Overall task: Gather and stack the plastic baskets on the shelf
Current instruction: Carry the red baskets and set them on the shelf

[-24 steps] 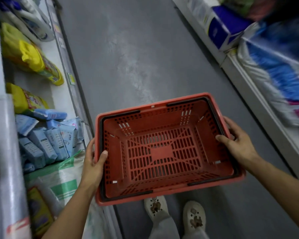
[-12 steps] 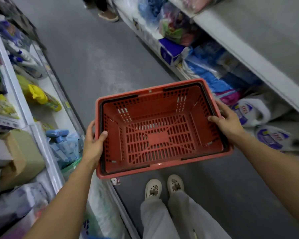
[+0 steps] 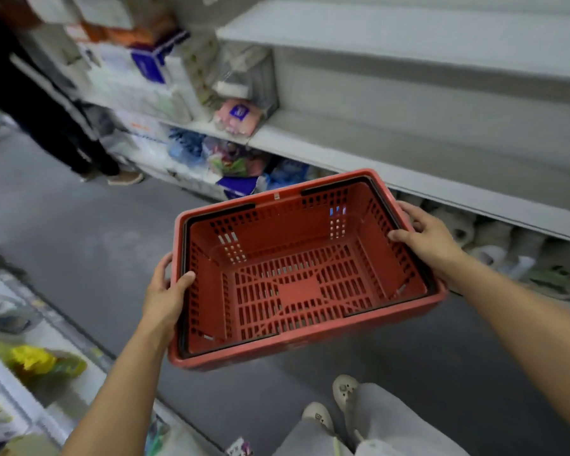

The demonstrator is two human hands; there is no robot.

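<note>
Bottom of frame: my legs in light trousers and pale shoes on the grey floor. Center: I hold the red basket in mid-air w/ both hands, mouth up, nothing inside, black handles folded along the rim. Left hand grips the left short rim, thumb hooked over inside, fingers curled outside. Right hand grips the right rim the same way. Behind basket, right side: grey shelf, lower tier w/ white bags. Upper left: blurred packaged goods, another person's dark legs.
</note>
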